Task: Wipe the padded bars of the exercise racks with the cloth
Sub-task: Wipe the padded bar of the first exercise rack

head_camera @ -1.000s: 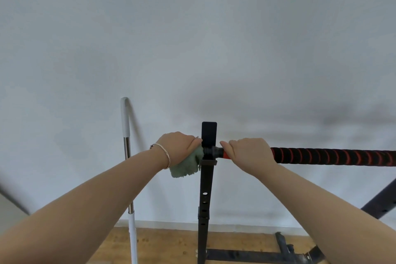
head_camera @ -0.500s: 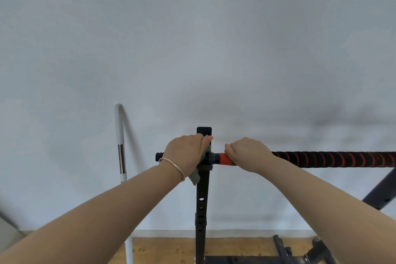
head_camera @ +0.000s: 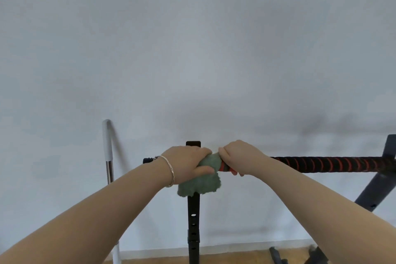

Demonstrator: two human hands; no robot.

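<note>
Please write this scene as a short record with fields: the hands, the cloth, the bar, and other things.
left hand: presses the green cloth around the bar's end
right hand: grips the padded bar beside the cloth
bar: black and red padding, horizontal, on a black upright post
wrist: thin bracelet, left
background: white-and-metal pole against the wall

One head-worn wide-angle view faces forward at a near wall (head_camera: 192,49). Both hands sit close (lower centre).
</note>
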